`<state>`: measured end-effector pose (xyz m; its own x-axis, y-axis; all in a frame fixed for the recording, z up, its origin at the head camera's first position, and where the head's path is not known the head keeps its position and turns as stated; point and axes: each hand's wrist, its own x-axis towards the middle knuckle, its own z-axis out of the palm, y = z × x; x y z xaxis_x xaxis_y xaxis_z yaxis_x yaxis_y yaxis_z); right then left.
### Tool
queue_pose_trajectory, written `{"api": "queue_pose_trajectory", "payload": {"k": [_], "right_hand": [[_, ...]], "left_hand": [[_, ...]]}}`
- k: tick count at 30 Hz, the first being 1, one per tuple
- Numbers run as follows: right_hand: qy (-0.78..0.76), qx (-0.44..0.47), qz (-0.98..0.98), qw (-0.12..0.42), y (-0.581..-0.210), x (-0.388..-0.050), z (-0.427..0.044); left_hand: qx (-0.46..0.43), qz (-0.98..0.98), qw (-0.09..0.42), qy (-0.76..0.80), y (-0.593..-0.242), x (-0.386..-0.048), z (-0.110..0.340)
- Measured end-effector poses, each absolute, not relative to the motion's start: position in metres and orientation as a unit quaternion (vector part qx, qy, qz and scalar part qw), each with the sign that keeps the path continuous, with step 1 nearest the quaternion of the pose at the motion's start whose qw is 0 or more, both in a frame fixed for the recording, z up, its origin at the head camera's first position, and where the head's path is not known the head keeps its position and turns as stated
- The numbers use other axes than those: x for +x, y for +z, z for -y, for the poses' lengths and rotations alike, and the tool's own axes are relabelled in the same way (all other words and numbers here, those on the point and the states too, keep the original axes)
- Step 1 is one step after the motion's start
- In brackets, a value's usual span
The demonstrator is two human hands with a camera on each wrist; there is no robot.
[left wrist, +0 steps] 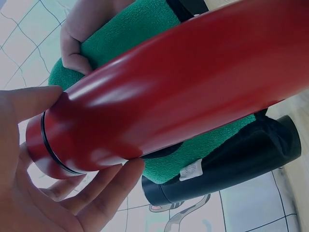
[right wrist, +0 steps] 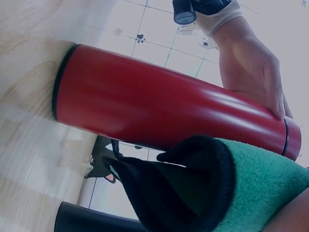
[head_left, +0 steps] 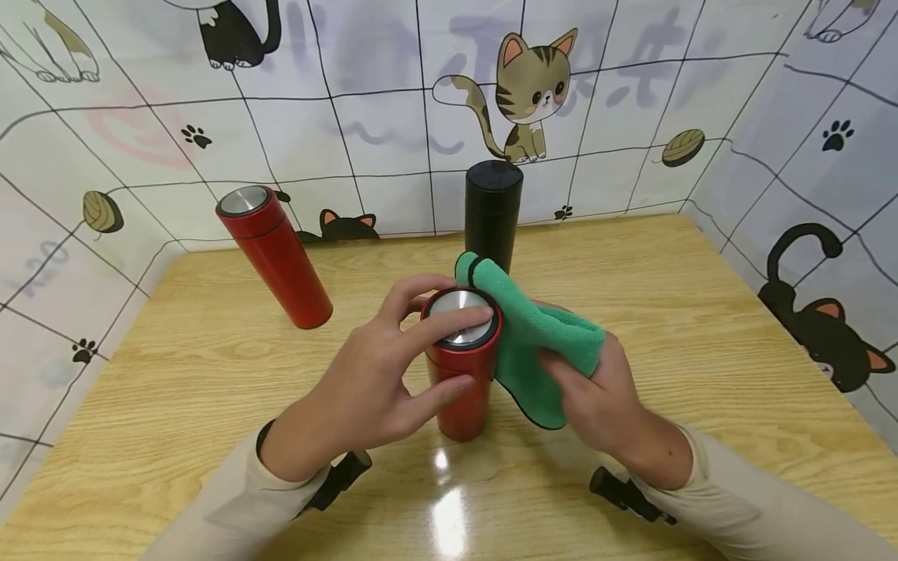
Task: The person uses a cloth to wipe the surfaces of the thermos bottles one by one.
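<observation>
In the head view, a red thermos flask [head_left: 464, 411] with a silver-topped lid stands upright on the table in front of me. My left hand [head_left: 368, 374] grips it round the top, the index finger lying across the lid and the thumb on the near side. A folded green towel [head_left: 536, 335] with black edging is held by my right hand [head_left: 606, 401] against the flask's right side. The left wrist view shows the towel passing behind the red flask [left wrist: 183, 92]. In the right wrist view, the towel [right wrist: 260, 169] touches the flask near its upper half.
A second red thermos flask [head_left: 277, 257] stands at the back left of the wooden table [head_left: 666, 312]. Behind the towel is a black thermos flask [head_left: 493, 214], its lower part hidden. A cat-patterned cloth [head_left: 379, 132] encloses the table at the back and sides.
</observation>
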<state>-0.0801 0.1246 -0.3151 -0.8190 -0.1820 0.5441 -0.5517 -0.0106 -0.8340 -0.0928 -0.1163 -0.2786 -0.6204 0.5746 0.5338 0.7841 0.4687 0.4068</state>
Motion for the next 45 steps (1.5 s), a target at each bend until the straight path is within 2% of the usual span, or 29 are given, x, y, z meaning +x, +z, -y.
{"api": "queue_pose_trajectory", "payload": {"k": [2, 7, 9, 19, 27, 32, 34, 38, 45], "right_hand": [[0.661, 0.269, 0.687, 0.136, -0.315, -0.08, -0.125], [0.632, 0.264, 0.725, 0.075, -0.313, -0.082, -0.124], [0.618, 0.262, 0.738, 0.067, -0.313, -0.082, -0.124], [0.646, 0.267, 0.705, 0.122, -0.316, -0.078, -0.128], [0.626, 0.255, 0.732, 0.084, -0.314, -0.078, -0.127], [0.648, 0.277, 0.694, 0.149, -0.316, -0.077, -0.128], [0.659, 0.294, 0.674, 0.159, -0.316, -0.077, -0.128], [0.665, 0.305, 0.668, 0.138, -0.316, -0.078, -0.127], [0.627, 0.255, 0.733, 0.07, -0.316, -0.08, -0.121]], "left_hand": [[-0.405, 0.84, 0.166, -0.319, -0.278, -0.093, 0.116], [-0.409, 0.836, 0.181, -0.317, -0.278, -0.093, 0.115], [-0.411, 0.837, 0.185, -0.311, -0.277, -0.093, 0.115], [-0.417, 0.845, 0.17, -0.29, -0.274, -0.091, 0.113], [-0.426, 0.842, 0.169, -0.285, -0.272, -0.091, 0.117], [-0.442, 0.832, 0.162, -0.295, -0.271, -0.093, 0.119], [-0.445, 0.829, 0.161, -0.298, -0.271, -0.094, 0.12], [-0.451, 0.824, 0.165, -0.302, -0.271, -0.096, 0.123], [-0.455, 0.822, 0.152, -0.306, -0.271, -0.095, 0.13]]}}
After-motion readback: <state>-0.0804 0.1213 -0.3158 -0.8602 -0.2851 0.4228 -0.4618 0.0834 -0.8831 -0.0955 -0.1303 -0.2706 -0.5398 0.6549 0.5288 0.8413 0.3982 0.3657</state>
